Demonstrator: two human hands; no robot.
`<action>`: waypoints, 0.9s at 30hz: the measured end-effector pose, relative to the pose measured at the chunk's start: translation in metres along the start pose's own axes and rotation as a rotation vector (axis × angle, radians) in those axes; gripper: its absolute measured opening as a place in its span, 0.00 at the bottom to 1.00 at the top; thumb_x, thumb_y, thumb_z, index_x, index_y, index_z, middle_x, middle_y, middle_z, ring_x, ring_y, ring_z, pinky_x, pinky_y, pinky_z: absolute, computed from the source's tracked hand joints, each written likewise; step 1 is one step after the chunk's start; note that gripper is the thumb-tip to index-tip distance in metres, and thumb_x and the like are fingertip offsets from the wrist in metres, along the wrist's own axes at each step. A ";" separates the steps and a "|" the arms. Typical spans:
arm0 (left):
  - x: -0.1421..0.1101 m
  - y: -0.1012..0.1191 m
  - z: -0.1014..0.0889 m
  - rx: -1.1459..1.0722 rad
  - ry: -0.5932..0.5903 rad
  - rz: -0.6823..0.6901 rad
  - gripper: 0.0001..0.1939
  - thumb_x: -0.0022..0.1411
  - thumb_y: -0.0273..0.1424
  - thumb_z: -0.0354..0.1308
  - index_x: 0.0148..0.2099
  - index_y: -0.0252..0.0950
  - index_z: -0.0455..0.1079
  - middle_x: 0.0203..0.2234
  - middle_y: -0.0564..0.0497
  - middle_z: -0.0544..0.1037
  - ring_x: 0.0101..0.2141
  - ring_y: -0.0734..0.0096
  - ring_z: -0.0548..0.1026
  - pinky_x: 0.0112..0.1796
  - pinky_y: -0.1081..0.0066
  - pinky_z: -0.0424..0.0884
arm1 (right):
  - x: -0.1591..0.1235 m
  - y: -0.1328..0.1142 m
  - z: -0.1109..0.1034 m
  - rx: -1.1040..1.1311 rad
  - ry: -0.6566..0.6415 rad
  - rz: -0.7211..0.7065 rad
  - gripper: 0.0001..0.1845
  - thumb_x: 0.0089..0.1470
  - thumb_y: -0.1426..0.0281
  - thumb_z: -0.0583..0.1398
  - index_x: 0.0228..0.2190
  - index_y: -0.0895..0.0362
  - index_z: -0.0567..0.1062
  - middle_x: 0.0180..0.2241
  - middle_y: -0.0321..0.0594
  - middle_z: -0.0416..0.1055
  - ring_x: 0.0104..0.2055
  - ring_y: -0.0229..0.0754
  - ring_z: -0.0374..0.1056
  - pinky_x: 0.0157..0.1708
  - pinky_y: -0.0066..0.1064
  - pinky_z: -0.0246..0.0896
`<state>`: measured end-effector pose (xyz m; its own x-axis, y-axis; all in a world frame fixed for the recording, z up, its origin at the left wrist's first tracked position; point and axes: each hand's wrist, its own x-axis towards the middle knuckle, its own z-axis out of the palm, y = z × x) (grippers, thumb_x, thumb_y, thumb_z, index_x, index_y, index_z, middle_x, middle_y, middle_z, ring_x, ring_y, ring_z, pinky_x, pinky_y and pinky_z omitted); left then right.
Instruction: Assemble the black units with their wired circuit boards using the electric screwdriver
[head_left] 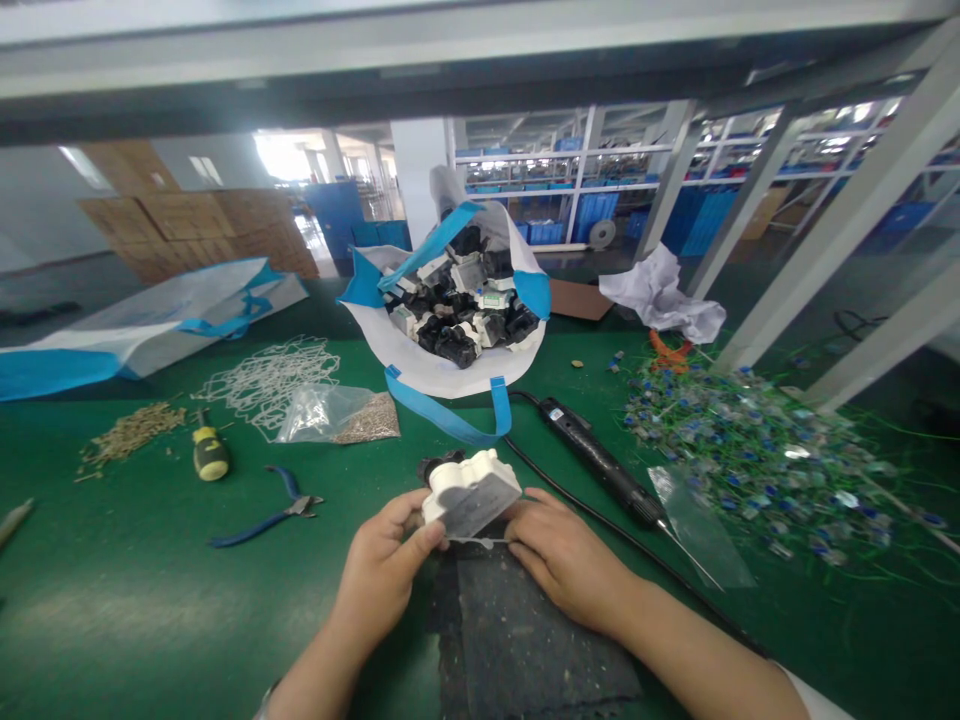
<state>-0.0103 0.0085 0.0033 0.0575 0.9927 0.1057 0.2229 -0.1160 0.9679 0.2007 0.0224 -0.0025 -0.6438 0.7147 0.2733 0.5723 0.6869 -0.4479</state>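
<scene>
Above the bench, my left hand point(390, 560) grips a white plastic housing point(472, 495), its thumb on the near edge. The housing is tilted, its flat grey face towards me, and a black part point(439, 466) shows behind its left end. A thin white strip point(480, 542) runs along the lower edge between my two hands. My right hand point(559, 550) has its fingers closed at the strip's right end, against the housing's right side; its fingertips are partly hidden. Beneath lies a dark speckled mat point(540, 635).
A white-and-blue bag point(465, 380) full of black and white housings stands ahead. To the right are an electric screwdriver point(600, 460) and a heap of green-wired parts point(750, 450). Pliers point(292, 505), a screwdriver point(210, 452), white loops point(274, 380) and a bag of screws point(367, 418) lie left.
</scene>
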 end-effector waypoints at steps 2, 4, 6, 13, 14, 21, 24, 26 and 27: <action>-0.001 0.003 0.003 -0.054 0.027 -0.021 0.16 0.51 0.37 0.56 0.40 0.32 0.68 0.20 0.53 0.72 0.25 0.71 0.69 0.31 0.73 0.63 | -0.001 -0.004 0.001 0.035 0.006 -0.043 0.07 0.53 0.78 0.52 0.30 0.58 0.68 0.36 0.40 0.68 0.41 0.40 0.62 0.50 0.41 0.49; -0.002 0.005 0.005 -0.092 0.046 -0.046 0.16 0.50 0.37 0.57 0.39 0.32 0.68 0.21 0.52 0.72 0.26 0.70 0.69 0.31 0.73 0.63 | -0.001 -0.009 0.001 0.075 0.006 -0.084 0.07 0.53 0.78 0.52 0.31 0.58 0.68 0.38 0.41 0.68 0.42 0.41 0.62 0.47 0.38 0.53; -0.002 0.007 0.007 -0.128 0.047 -0.066 0.17 0.50 0.38 0.57 0.39 0.32 0.68 0.22 0.52 0.72 0.26 0.70 0.69 0.31 0.73 0.63 | -0.002 -0.014 0.001 0.108 -0.006 -0.108 0.07 0.53 0.78 0.52 0.31 0.59 0.68 0.38 0.41 0.68 0.42 0.40 0.62 0.45 0.34 0.55; -0.001 0.001 0.007 -0.366 0.121 -0.101 0.16 0.50 0.41 0.58 0.35 0.32 0.68 0.19 0.53 0.70 0.23 0.73 0.66 0.30 0.73 0.61 | -0.001 -0.011 0.004 0.126 0.001 -0.051 0.06 0.54 0.77 0.52 0.32 0.59 0.68 0.36 0.41 0.68 0.40 0.39 0.63 0.42 0.30 0.59; 0.000 0.001 0.006 -0.418 0.129 -0.105 0.15 0.50 0.41 0.58 0.32 0.32 0.68 0.19 0.53 0.69 0.23 0.73 0.66 0.30 0.74 0.61 | -0.001 -0.009 0.004 0.124 0.028 -0.034 0.07 0.54 0.78 0.51 0.32 0.59 0.68 0.36 0.41 0.68 0.40 0.39 0.63 0.42 0.30 0.60; 0.003 -0.001 0.002 -0.688 0.137 -0.126 0.18 0.52 0.35 0.57 0.16 0.32 0.59 0.20 0.53 0.67 0.28 0.75 0.66 0.30 0.78 0.62 | -0.001 -0.001 0.006 0.078 0.206 0.062 0.07 0.54 0.78 0.50 0.29 0.58 0.67 0.41 0.44 0.66 0.45 0.42 0.61 0.45 0.36 0.59; 0.004 -0.004 -0.001 -0.735 0.187 -0.186 0.18 0.52 0.35 0.58 0.16 0.32 0.60 0.18 0.54 0.66 0.24 0.77 0.65 0.28 0.78 0.64 | -0.001 0.002 0.006 0.022 0.281 0.088 0.08 0.54 0.78 0.50 0.29 0.58 0.67 0.41 0.46 0.66 0.47 0.43 0.60 0.46 0.39 0.59; 0.006 -0.003 -0.002 -0.775 0.216 -0.228 0.19 0.52 0.35 0.57 0.15 0.32 0.59 0.15 0.54 0.65 0.22 0.78 0.65 0.28 0.77 0.65 | -0.001 0.004 0.005 -0.006 0.314 0.102 0.08 0.54 0.78 0.50 0.29 0.59 0.67 0.41 0.48 0.65 0.48 0.44 0.59 0.47 0.40 0.59; 0.007 -0.001 -0.002 -0.806 0.225 -0.247 0.19 0.52 0.35 0.57 0.15 0.32 0.60 0.14 0.54 0.64 0.21 0.78 0.64 0.27 0.78 0.66 | 0.000 0.005 0.004 -0.015 0.325 0.106 0.08 0.54 0.78 0.49 0.29 0.59 0.67 0.41 0.48 0.65 0.48 0.44 0.59 0.47 0.41 0.59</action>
<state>-0.0126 0.0155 0.0032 -0.1140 0.9792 -0.1681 -0.5580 0.0769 0.8263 0.2015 0.0248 -0.0080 -0.3859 0.7853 0.4842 0.6366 0.6065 -0.4763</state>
